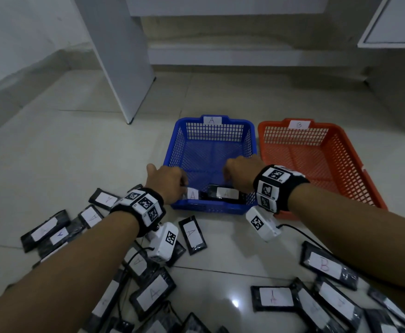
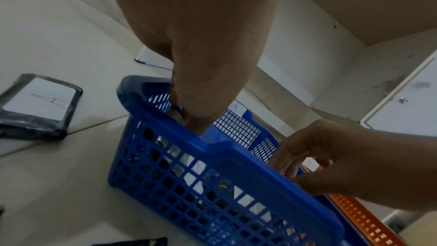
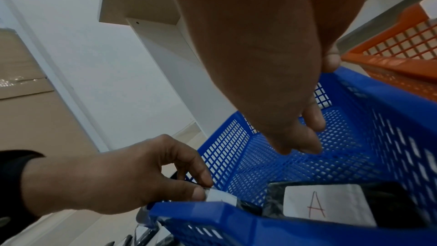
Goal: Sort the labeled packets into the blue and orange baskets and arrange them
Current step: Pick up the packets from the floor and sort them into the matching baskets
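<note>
The blue basket (image 1: 216, 133), labelled A, stands mid-floor with the orange basket (image 1: 336, 150), labelled B, touching its right side. My left hand (image 1: 177, 186) is at the blue basket's near left corner and pinches a black packet (image 1: 193, 194) with a white A label (image 3: 220, 196) by its edge (image 2: 176, 114), just inside the rim. A second A packet (image 1: 226, 193) (image 3: 319, 206) lies against the near wall inside the blue basket (image 3: 307, 156). My right hand (image 1: 240, 174) (image 3: 298, 137) hovers above that packet, fingers relaxed and holding nothing. The orange basket looks empty.
Several loose black packets lie on the tiled floor near me: A ones at the left (image 1: 193, 234) (image 1: 152, 293) and a B one at the right (image 1: 324, 265). A white furniture panel (image 1: 124, 68) stands behind the blue basket, a white cabinet (image 1: 394, 22) at the far right.
</note>
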